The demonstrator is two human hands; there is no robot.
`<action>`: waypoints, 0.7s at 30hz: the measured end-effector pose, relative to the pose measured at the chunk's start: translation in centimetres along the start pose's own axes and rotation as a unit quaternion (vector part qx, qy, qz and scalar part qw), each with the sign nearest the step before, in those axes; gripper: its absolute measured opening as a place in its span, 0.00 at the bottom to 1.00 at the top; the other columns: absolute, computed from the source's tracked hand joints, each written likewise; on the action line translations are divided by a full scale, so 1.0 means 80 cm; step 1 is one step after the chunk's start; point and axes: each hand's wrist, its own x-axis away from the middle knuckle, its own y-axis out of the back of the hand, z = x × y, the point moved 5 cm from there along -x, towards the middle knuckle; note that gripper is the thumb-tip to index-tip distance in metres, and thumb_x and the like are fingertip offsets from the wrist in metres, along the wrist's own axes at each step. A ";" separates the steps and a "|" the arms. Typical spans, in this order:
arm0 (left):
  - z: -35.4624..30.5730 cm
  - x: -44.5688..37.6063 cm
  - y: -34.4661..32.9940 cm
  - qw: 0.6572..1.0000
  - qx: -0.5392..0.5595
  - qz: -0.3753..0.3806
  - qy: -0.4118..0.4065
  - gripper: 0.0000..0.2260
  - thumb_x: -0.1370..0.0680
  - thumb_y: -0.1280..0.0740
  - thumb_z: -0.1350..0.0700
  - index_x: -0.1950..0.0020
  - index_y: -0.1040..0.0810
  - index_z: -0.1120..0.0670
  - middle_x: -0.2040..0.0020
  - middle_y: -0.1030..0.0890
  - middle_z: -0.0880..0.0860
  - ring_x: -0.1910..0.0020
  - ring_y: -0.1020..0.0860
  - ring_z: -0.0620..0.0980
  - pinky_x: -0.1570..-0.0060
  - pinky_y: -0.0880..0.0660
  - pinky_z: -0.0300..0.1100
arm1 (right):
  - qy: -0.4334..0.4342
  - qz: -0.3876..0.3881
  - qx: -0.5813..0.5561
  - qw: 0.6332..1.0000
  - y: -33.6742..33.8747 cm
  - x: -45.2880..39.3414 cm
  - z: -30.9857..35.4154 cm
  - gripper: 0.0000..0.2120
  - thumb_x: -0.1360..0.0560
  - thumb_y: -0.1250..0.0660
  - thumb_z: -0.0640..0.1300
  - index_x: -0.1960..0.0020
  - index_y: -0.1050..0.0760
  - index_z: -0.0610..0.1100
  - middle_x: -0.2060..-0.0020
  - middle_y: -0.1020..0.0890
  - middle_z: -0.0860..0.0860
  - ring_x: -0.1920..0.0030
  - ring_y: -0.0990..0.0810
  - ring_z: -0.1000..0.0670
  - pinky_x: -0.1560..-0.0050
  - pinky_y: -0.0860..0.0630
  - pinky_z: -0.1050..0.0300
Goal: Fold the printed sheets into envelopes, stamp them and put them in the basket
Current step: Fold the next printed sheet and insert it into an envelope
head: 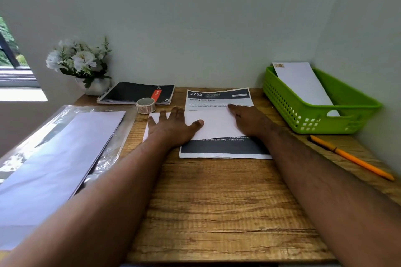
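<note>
Both hands are lying flat, fingers straight, on a white paper envelope (pixel 213 124) that is resting across the printed sheet (pixel 219 102): the left hand (pixel 173 124) pressing its left end, the right hand (pixel 247 118) its right end. The green plastic basket (pixel 321 119), holding one stamped white envelope (pixel 301 82), is sitting beyond the right hand.

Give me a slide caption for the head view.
Both hands press a white envelope flat on printed sheets.

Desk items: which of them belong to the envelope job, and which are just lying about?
Belong to the job:
- white envelope, under both hands (left hand, right hand)
- printed sheets
- stamp roll
- green basket, holding a stamped envelope
- envelope pack in clear plastic

Lying about:
- black notebook
- flower pot
- orange pen
</note>
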 end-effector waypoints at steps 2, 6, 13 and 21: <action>0.000 0.002 0.000 1.000 -0.011 -0.004 0.016 0.42 0.29 0.56 0.24 0.21 0.57 0.45 0.20 0.57 0.51 0.23 0.60 0.62 0.28 0.61 0.62 | 0.001 0.000 0.010 1.000 0.003 0.002 0.003 0.24 0.19 0.50 0.41 0.23 0.43 0.45 0.25 0.37 0.47 0.26 0.37 0.46 0.26 0.44 0.53; 0.003 0.004 0.004 0.999 -0.007 0.024 0.031 0.42 0.30 0.55 0.22 0.22 0.58 0.42 0.21 0.60 0.55 0.24 0.61 0.65 0.28 0.60 0.62 | -0.006 0.034 0.057 0.998 0.006 0.008 0.010 0.31 0.20 0.52 0.63 0.23 0.46 0.49 0.23 0.43 0.50 0.25 0.42 0.48 0.25 0.46 0.46; 0.005 0.006 0.010 0.998 0.021 -0.052 0.007 0.38 0.27 0.47 0.26 0.22 0.44 0.45 0.22 0.44 0.57 0.24 0.47 0.64 0.28 0.48 0.61 | -0.028 0.076 0.061 0.995 0.003 0.012 0.012 0.42 0.29 0.56 0.76 0.22 0.51 0.54 0.23 0.49 0.57 0.23 0.50 0.50 0.26 0.51 0.38; 0.083 -0.007 0.059 0.952 0.066 -0.278 0.112 0.14 0.23 0.37 0.51 0.38 0.22 0.48 0.38 0.29 0.57 0.38 0.35 0.61 0.41 0.37 0.52 | -0.010 0.053 0.094 0.994 0.010 0.015 0.017 0.42 0.30 0.60 0.75 0.23 0.48 0.53 0.23 0.46 0.56 0.23 0.49 0.51 0.27 0.59 0.35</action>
